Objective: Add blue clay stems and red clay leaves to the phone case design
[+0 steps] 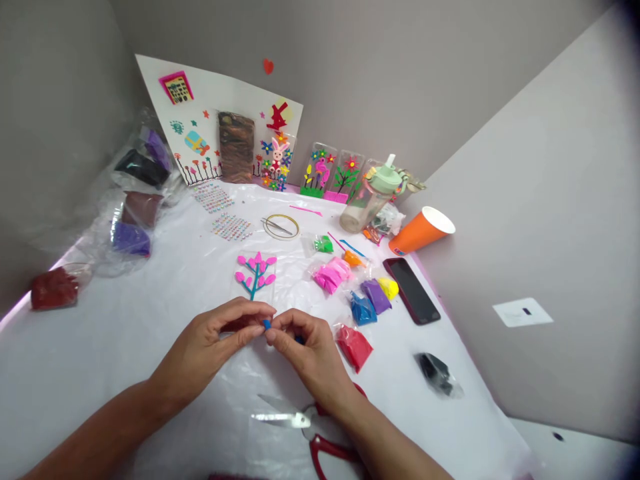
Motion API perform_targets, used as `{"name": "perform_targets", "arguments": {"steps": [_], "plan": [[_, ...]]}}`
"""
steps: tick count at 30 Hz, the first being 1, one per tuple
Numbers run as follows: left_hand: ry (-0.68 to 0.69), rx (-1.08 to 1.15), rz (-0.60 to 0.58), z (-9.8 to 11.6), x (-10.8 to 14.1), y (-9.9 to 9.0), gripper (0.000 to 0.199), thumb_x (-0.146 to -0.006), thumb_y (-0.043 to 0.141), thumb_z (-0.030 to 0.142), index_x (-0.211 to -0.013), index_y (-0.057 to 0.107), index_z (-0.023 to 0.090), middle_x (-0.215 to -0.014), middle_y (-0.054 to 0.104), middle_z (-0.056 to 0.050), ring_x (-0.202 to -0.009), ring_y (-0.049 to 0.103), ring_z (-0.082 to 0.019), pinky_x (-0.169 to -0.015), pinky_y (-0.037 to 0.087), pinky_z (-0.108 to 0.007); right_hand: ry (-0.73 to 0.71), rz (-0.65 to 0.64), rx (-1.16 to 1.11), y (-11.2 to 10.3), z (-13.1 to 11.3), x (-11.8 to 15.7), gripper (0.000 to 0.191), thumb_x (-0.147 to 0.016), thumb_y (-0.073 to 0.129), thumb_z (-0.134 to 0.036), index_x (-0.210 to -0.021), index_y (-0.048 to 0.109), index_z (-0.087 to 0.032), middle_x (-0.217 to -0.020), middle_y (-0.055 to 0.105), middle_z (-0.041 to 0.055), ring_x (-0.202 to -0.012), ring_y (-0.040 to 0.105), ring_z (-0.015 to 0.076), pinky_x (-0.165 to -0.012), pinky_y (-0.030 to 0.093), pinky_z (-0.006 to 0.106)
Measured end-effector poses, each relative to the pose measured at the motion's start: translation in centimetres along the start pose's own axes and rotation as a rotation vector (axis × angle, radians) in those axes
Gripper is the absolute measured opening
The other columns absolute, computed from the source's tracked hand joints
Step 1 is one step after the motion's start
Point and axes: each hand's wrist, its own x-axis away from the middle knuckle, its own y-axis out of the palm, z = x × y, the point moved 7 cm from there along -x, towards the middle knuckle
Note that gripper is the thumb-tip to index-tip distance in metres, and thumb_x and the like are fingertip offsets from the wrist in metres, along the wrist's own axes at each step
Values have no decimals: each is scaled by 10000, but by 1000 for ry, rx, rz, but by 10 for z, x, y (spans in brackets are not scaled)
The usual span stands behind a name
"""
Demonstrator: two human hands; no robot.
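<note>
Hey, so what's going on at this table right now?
The left hand and right hand pinch a small piece of blue clay between their fingertips. Just beyond them lies a clear panel with a pink-and-teal plant design. Bags of coloured clay sit to the right, and open scissors lie partly under the right forearm.

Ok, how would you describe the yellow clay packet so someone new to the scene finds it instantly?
On the white-covered table, find the black phone with a dark red edge near the right side. Just left of its upper half lies a small clear bag of bright yellow clay, right beside a clear bag of purple clay. It's the only yellow one in that cluster.
</note>
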Motion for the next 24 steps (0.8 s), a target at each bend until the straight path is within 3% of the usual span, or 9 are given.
{"name": "perform_targets", "arguments": {"steps": [5, 14, 19, 24], "plan": [[20, -18, 23, 5, 2, -2, 184, -870, 672, 458, -946, 757, 314, -949, 761, 18, -913, 703, -190, -796, 536, -250, 9, -2, 0, 0, 0, 0, 155, -839, 752, -342, -803, 721, -195, -705, 627, -30, -620, 452, 111, -596, 343, 245], [60, -59, 90, 8, 3, -5, 145, -861, 677, 426, -898, 741, 301, -911, 750, 26, -869, 687, -173, -810, 536, -243, 12, -14, -14, 1, 0, 1, 151, -852, 737, -329, -798, 710, -190, -725, 630, -19, -662, 482, 124, -637, 361, 260], [117, -51, 93, 10, 6, -3, 117, -888, 679, 409, -906, 730, 305, -896, 729, 35, -862, 675, -154, -804, 532, -217, 14, -12, -36, 1, -1, 1, 165, -823, 762, -347, -876, 725, -195, -732, 606, -31, -638, 437, 115, -616, 344, 255], [179, -74, 102, 10, 7, -1, 112, -914, 672, 382, -988, 734, 324, -948, 726, 40, -894, 681, -135, -812, 527, -194, 17, -8, -29, 1, -1, 1, 129, -835, 746, -311, -829, 717, -185, -698, 575, -37, -622, 400, 106, -598, 318, 253]]}}
